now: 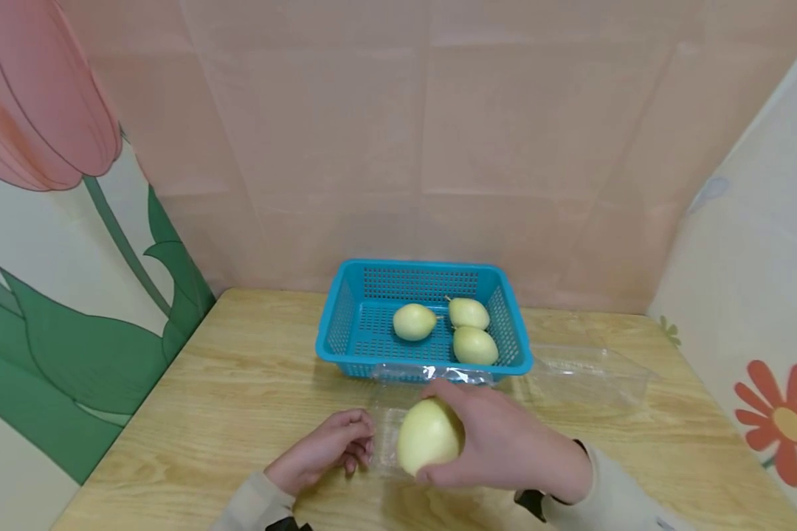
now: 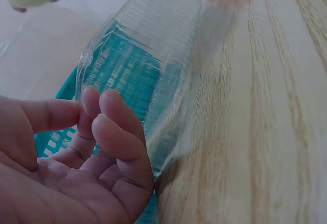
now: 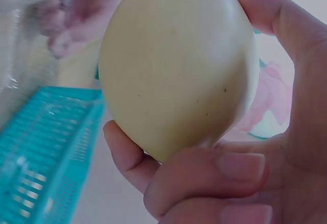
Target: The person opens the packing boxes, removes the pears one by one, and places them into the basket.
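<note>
My right hand (image 1: 498,435) grips a pale yellow-green pear (image 1: 430,436), fingers and thumb curled round its sides. In the right wrist view the pear (image 3: 176,65) fills the middle, with a few dark specks on its skin. Beneath it, a clear plastic box (image 1: 387,428) rests on the table in front of the basket, partly hidden by the pear and hand. My left hand (image 1: 335,446) is at the box's left side. In the left wrist view, its thumb and a finger pinch the rim of the clear box (image 2: 168,14), the other fingers curled.
Behind the box stands a blue perforated basket (image 1: 339,310) with three pears (image 1: 415,322) inside. Another clear plastic container (image 1: 591,372) lies to the basket's right. The wood-grain table (image 1: 226,383) meets a plain backdrop (image 1: 398,147) behind, with flower-printed panels on both sides.
</note>
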Demonstrator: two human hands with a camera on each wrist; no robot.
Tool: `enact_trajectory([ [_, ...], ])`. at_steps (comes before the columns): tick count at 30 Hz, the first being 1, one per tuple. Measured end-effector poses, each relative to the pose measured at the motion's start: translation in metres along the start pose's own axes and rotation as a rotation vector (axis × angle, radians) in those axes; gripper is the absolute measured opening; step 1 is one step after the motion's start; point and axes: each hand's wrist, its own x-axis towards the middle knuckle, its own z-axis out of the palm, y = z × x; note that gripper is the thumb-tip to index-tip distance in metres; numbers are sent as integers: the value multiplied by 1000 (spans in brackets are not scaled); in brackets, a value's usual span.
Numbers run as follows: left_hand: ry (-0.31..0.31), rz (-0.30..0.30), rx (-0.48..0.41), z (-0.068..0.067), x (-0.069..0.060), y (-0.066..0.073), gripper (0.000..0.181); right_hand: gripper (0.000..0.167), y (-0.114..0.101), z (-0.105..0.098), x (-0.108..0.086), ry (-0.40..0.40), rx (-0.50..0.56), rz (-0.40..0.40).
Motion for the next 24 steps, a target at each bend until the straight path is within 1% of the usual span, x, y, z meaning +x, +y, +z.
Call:
enact_trajectory([
  [2,0,-3,-1,0,0,0,14,65,-2,-8,0,21,-7,-5],
  [6,-5,0,4,0,0,-1,15,65,-2,-24,5,45,4,12],
  [11,-9,-4,4,0,0,1,16,64,7,-45,17,55,48,62],
  [17,-8,2,8,0,0,-1,17,66,28,-63,43,60,109,112],
  [20,-6,0,16,0,-1,0,18,67,39,-70,60,50,98,154],
  [24,1,-11,23,-1,-1,1,19,70,56,-75,82,19,62,230],
])
